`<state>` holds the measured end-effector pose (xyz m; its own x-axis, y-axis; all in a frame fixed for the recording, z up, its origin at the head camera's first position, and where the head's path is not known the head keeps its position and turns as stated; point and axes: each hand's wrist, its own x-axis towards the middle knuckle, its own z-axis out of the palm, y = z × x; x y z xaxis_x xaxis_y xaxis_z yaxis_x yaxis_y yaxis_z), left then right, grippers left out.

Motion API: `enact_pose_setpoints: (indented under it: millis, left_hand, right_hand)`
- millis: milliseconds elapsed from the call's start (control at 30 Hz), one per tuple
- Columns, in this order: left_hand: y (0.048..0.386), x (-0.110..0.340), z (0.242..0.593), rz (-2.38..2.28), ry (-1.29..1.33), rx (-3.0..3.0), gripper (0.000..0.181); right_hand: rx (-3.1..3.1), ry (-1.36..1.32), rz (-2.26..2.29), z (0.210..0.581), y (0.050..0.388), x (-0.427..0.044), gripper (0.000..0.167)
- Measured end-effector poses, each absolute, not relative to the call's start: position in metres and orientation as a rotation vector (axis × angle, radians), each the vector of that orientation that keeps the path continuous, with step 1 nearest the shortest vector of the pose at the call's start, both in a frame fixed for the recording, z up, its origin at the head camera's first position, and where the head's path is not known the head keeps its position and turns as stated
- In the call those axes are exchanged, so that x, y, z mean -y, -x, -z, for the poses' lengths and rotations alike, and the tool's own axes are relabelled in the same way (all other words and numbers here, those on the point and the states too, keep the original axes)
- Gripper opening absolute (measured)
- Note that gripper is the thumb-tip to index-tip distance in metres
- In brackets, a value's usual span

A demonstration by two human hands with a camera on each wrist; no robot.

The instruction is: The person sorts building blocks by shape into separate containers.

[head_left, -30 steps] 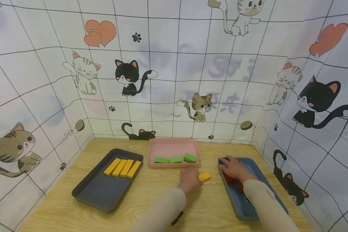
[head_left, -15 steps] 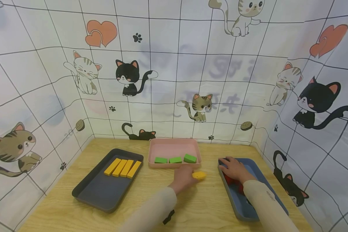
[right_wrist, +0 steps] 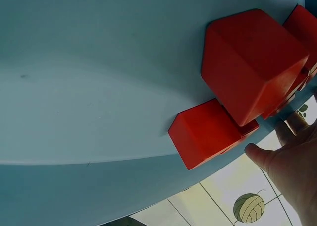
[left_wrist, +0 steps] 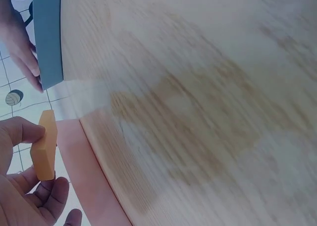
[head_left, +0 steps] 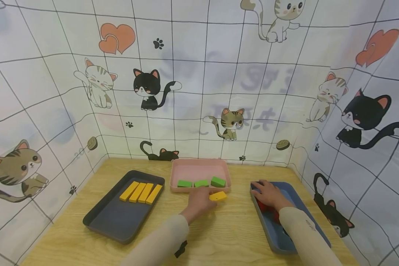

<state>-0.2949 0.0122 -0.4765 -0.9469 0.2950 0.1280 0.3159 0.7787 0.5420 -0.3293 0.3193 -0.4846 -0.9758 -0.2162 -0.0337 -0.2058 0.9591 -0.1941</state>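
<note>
My left hand [head_left: 199, 201] pinches a yellow block [head_left: 218, 196] just in front of the pink tray. In the left wrist view, the thumb and fingers grip the block [left_wrist: 45, 146] on opposite sides. My right hand [head_left: 269, 193] lies at the far left corner of the blue tray [head_left: 263, 229], covering part of some red blocks [head_left: 262, 205]. The right wrist view shows that hand [right_wrist: 297, 169] at the tray's wall beside several red blocks [right_wrist: 252, 62], its fingers loose and gripping nothing that I can see.
The pink tray [head_left: 199, 170] holds three green blocks [head_left: 184, 183] along its near side. To the left, a dark grey tray [head_left: 113, 221] has several yellow blocks [head_left: 137, 192] lying side by side. A wooden table [head_left: 232, 229] bears everything, and a cat-printed cloth [head_left: 193, 81] surrounds it.
My left hand has moved left with the yellow block, from the tabletop gap between the pink and blue trays to the pink tray's near edge. The right hand has stayed in place.
</note>
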Motion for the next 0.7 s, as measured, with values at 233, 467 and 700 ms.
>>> enact_pose_setpoints:
  millis: [233, 467, 700]
  left_hand:
    - [0.291, 0.004, 0.472, 0.965, 0.462, 2.9, 0.043]
    - [0.288, 0.023, 0.47, 0.993, 0.379, 2.877, 0.039]
    - [0.282, 0.046, 0.474, 1.061, 0.318, 2.84, 0.036]
  right_hand:
    - [-3.063, 0.333, 0.279, 0.486, 0.329, -0.32, 0.055]
    - [-3.069, 0.326, 0.286, 0.486, 0.329, -0.32, 0.054]
    - [-3.063, 0.323, 0.29, 0.487, 0.33, -0.32, 0.054]
